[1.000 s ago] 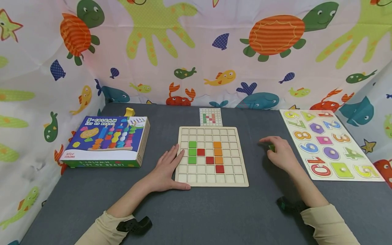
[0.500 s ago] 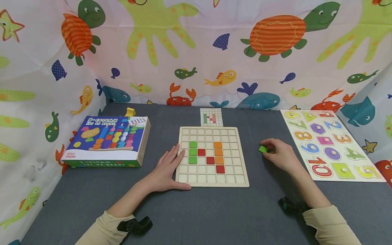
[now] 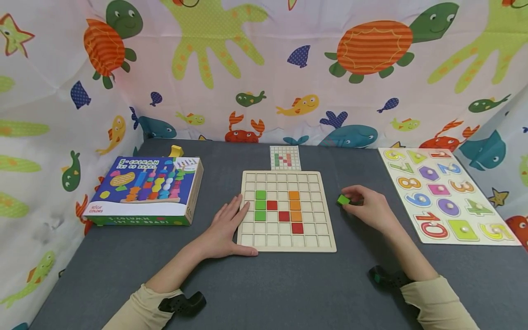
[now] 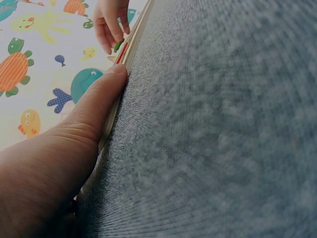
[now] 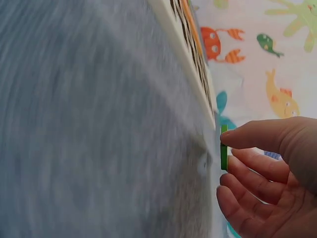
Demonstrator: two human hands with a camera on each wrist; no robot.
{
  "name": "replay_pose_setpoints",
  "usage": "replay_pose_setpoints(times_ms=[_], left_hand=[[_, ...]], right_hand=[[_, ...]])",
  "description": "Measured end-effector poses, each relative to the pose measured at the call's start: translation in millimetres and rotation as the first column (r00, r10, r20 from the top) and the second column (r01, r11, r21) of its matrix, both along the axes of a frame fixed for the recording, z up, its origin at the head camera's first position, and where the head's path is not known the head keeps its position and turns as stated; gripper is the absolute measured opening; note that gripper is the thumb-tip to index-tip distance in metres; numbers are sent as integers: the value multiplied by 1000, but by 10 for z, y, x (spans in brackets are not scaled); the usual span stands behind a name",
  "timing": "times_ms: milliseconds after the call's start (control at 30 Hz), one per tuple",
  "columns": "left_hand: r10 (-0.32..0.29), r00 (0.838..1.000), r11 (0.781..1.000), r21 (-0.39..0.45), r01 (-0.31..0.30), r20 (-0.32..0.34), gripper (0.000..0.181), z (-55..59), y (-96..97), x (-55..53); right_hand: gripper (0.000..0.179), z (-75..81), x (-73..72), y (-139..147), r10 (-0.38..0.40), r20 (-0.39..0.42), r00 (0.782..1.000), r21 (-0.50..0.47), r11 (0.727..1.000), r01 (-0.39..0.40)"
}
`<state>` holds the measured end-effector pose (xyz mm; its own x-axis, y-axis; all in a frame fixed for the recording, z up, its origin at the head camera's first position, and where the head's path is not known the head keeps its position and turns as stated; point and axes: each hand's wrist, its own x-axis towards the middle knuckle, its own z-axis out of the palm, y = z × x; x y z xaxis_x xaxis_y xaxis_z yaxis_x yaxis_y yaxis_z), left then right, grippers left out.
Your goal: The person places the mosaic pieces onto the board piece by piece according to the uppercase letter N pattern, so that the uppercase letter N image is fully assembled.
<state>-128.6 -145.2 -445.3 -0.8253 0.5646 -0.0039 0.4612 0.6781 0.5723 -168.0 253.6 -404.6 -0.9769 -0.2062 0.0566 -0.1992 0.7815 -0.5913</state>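
A pale wooden grid board point(image 3: 251, 240) lies mid-table, with green tiles point(image 3: 261, 205) in a left column, orange tiles point(image 3: 295, 206) in a right column, and red tiles point(image 3: 284, 216) stepping diagonally down between and below them. My left hand point(image 3: 224, 231) rests with straight, spread fingers on the board's left edge, its thumb along the near edge. To the right of the board, my right hand point(image 3: 369, 208) pinches a small green square tile point(image 3: 343, 200) between thumb and fingers. The right wrist view shows this thin tile point(image 5: 224, 148) edge-on, held off the table.
Behind the board lies a small pattern card point(image 3: 285, 158) with coloured squares. A bead-set box point(image 3: 140, 190) stands at left, with a yellow piece point(image 3: 175, 151) behind it. A number and shape puzzle board point(image 3: 443, 197) lies at right. Printed cloth point(image 3: 264, 73) walls the back and sides.
My right hand turned the green tile into view between its fingertips, then moved left with it toward the board. The left hand stays where it was on the board's edge.
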Motion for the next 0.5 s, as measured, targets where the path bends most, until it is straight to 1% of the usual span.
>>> replay_pose_setpoints(times_ms=[167, 267, 400, 500], left_hand=[[-1, 1000, 1000, 6, 1, 6, 119, -6, -4, -3], [2, 1000, 1000, 4, -2, 6, 119, -5, -7, -4], [1, 1000, 1000, 2, -1, 0, 119, -7, -5, -5], [0, 1000, 1000, 3, 0, -1, 119, -10, -3, -4]], right_hand=[[35, 7, 5, -214, 26, 13, 1000, -27, 999, -26], [36, 23, -2, -382, 63, 23, 998, -54, 997, -62], [36, 49, 6, -625, 133, 26, 991, -89, 988, -130], [33, 60, 33, -804, 200, 19, 980, -113, 974, -196]])
